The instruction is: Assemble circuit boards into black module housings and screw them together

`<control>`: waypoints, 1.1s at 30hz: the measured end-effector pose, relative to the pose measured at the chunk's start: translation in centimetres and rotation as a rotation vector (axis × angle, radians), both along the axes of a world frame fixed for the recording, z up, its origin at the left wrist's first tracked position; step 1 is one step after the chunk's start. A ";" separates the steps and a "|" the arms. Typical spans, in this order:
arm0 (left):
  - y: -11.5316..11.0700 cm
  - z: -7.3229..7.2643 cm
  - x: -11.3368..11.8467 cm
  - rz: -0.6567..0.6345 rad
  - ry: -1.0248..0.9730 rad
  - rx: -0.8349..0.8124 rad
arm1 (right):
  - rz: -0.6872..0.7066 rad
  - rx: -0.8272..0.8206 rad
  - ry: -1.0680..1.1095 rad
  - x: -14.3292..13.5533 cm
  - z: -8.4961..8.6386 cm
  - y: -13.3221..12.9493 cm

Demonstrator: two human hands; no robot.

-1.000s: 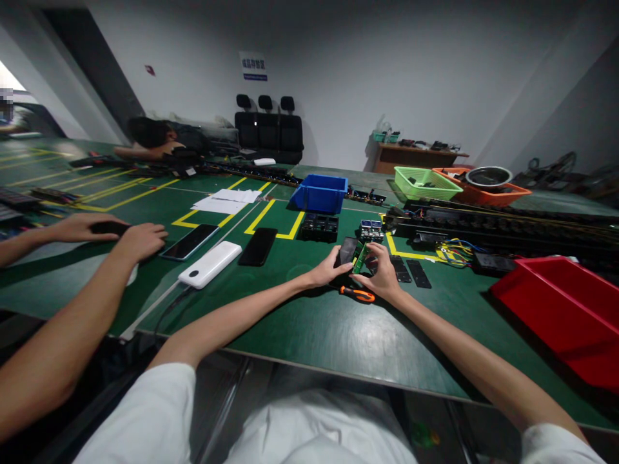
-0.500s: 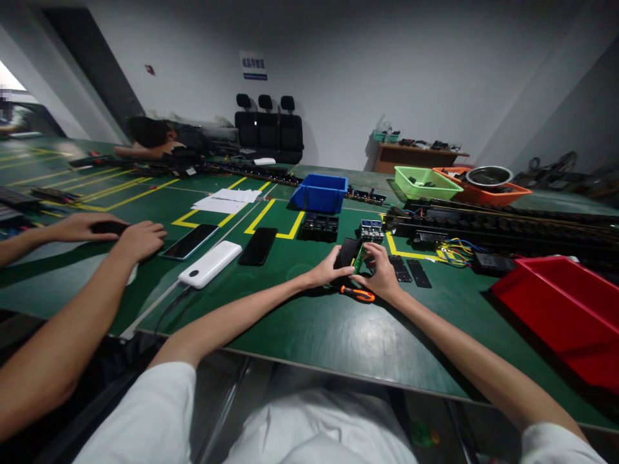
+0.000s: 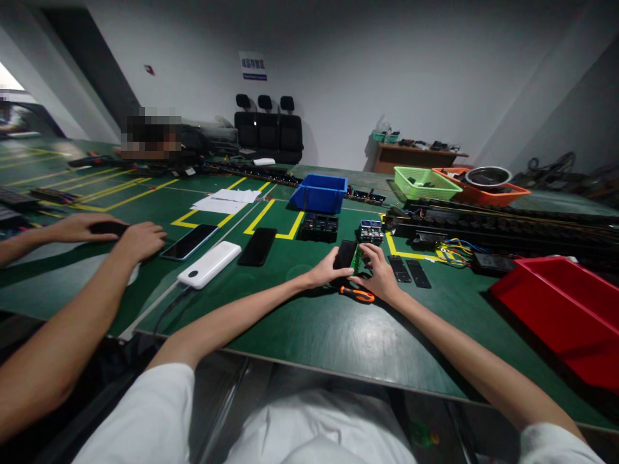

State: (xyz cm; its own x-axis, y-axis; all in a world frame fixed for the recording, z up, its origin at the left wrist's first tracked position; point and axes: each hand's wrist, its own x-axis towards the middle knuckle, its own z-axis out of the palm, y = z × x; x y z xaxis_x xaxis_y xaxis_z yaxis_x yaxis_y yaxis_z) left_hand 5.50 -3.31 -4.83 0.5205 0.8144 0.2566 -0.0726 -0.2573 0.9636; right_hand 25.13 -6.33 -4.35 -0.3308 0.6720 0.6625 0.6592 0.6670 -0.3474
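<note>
- Circuit board (image 3: 356, 260), right of frame centre, lies along the right side of the black casing (image 3: 344, 255), long axes roughly parallel.
- Right hand (image 3: 380, 274), nearer the board, pinches it, half curled.
- Left hand (image 3: 325, 270) clasps the casing.

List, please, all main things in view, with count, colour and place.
casing: 1, black, held, centre
board: 1, green, beside casing
tool: 1, orange-black, nearer than casing
flat pieces: 2, black, right of centre
phones: 2, dark, left
power bank: 1, white, left
papers: several, white, behind phones
bins: 2, blue and red, centre and right
baskets: 2, green and orange, right rear
modules: several, black and silver, beyond casing
wires: several, yellow and blue, right
seats: 3, black, rear
table: at least 1, green, beneath
co-worker's forearms: 2, bare, left
left grip: 1, bare, on casing
right grip: 1, bare, on board
</note>
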 end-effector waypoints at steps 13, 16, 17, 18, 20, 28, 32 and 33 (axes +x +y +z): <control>0.0 0.1 0.0 -0.056 -0.058 -0.073 | 0.007 0.013 -0.050 0.1 0.0 0.0; 0.1 0.2 0.0 -0.056 -0.062 -0.063 | -0.002 0.001 -0.050 0.0 0.1 0.0; 0.1 0.1 0.0 -0.059 -0.063 -0.067 | -0.002 -0.002 -0.049 -0.1 0.1 0.0; 0.1 0.1 0.0 -0.061 -0.061 -0.073 | -0.001 -0.006 -0.047 -0.1 0.2 -0.1; 0.2 0.0 0.0 -0.062 -0.054 -0.083 | 0.009 -0.010 -0.044 -0.1 0.3 -0.1; 0.7 -0.6 0.0 -0.055 -0.083 -0.108 | 0.056 -0.035 -0.049 -0.3 0.7 -0.5; 0.7 -0.5 0.1 -0.076 -0.136 -0.132 | 0.028 -0.031 -0.059 -0.4 0.5 -0.5; 0.7 -0.5 0.1 -0.077 -0.139 -0.133 | 0.024 -0.032 -0.062 -0.4 0.5 -0.5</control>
State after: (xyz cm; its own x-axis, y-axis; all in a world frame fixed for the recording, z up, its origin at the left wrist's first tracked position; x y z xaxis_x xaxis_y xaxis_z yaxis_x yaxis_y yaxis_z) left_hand 5.58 -2.66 -5.30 0.5498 0.8048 0.2235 -0.2217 -0.1174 0.9680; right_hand 24.77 -6.82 -3.83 -0.3864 0.6838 0.6189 0.6643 0.6719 -0.3276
